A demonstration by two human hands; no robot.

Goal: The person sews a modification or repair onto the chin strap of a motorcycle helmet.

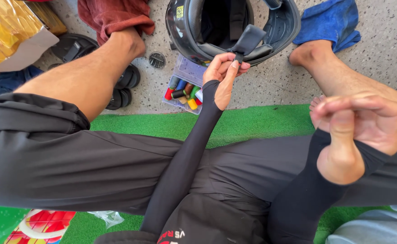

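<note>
— What's nearest you?
— My right hand (359,129), curled loosely closed, holding nothing I can see.
— And the left hand (224,74)?
— Pinching the black strap (248,40) at the helmet (185,27) rim, just above the thread box (185,88).

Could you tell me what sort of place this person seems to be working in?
Probably an informal floor-level repair or sewing spot: the person sits on green turf matting beside speckled stone flooring, with a clear box of coloured thread spools and a black helmet whose strap the left hand pinches.
</note>
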